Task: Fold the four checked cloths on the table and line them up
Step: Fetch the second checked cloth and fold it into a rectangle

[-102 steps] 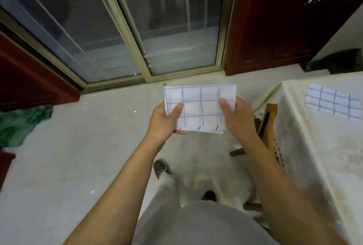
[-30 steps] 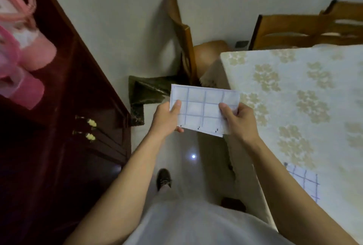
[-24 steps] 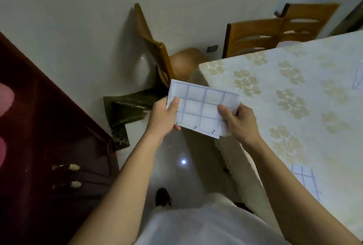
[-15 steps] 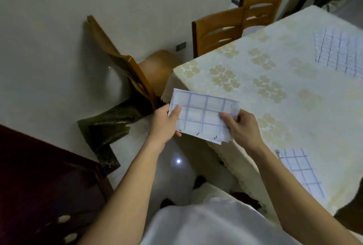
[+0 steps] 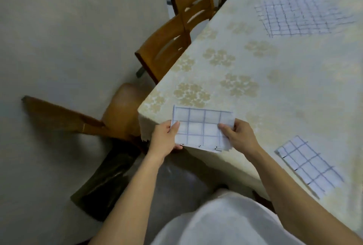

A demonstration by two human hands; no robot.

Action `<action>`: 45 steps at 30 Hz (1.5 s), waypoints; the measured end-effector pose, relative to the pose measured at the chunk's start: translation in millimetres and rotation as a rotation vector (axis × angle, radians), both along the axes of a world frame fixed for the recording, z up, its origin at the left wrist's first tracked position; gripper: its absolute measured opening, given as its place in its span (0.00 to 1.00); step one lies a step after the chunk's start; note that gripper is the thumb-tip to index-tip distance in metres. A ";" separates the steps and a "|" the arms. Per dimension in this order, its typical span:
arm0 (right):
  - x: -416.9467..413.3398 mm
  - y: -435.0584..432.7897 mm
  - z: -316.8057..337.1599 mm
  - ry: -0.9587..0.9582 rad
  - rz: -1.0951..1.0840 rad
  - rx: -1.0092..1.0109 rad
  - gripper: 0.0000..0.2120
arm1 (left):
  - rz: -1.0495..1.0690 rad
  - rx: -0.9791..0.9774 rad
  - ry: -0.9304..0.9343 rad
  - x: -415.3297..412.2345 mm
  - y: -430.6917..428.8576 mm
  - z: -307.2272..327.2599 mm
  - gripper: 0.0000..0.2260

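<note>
2 hands, left (image 5: 164, 139) and right (image 5: 240, 136), each grip pinching folded checked cloth (image 5: 202, 129) between them, above table corner (image 5: 149, 111).

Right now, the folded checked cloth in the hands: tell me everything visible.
The folded checked cloth is a white, thin-looking fabric rectangle with a blue-grey grid, several layers showing at its near edge. It is held roughly flat above the table corner, not visibly resting on it. The left hand pinches its left end, the right hand its right end, thumbs on top.
</note>
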State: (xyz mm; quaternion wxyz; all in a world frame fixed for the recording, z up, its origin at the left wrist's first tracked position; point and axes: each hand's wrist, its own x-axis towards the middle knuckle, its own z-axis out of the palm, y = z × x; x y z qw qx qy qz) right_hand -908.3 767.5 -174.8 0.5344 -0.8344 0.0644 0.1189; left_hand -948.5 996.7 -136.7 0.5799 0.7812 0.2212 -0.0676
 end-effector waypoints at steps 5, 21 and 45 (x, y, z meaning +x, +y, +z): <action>54.8 -33.9 -3.6 0.017 -0.147 -0.002 0.09 | -0.029 0.003 -0.032 91.5 -25.8 3.3 0.17; -1.8 -80.6 -76.9 0.449 -0.705 0.221 0.12 | -0.569 0.120 0.061 206.7 -150.1 -98.9 0.11; 57.4 -34.9 -65.6 0.057 -0.827 -0.482 0.17 | -1.014 0.537 -0.581 254.8 -162.3 -129.3 0.19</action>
